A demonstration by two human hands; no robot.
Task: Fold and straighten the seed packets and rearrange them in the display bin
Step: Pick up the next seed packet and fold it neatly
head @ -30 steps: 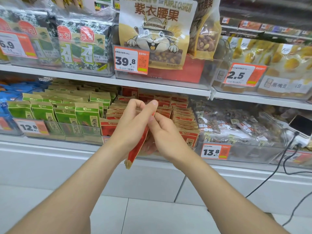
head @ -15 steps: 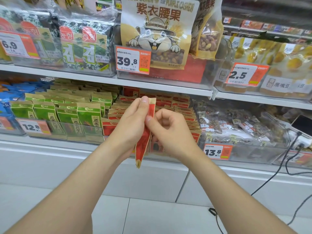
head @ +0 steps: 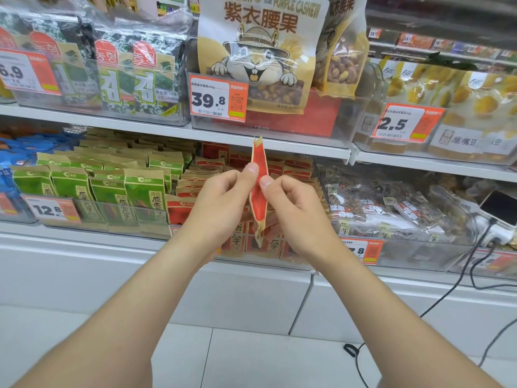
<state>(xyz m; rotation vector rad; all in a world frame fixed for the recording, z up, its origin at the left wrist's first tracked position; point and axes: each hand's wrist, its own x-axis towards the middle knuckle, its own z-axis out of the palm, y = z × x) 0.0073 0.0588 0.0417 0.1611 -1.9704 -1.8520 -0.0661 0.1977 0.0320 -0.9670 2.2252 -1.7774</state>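
left hand [head: 223, 203] + right hand [head: 293, 211]: both pinch red packet [head: 259, 189] | upright, edge-on, creased kraft-paper ends

The left grip [head: 221, 203] and the right grip [head: 296, 211] are pinching a red seed packet [head: 259, 163] from either side. They are holding it upright and edge-on to the camera, in front of the display bin [head: 274, 260]. More red packets [head: 296, 166] are standing in rows inside that bin on the lower shelf [head: 112, 233]. Green packets [head: 142, 189] are filling the bin just to its left. Above, a cashew bag [head: 260, 51] is standing behind a 39.8 price tag [head: 218, 98]. At the right, a black cable [head: 447, 295] is trailing down toward the floor.
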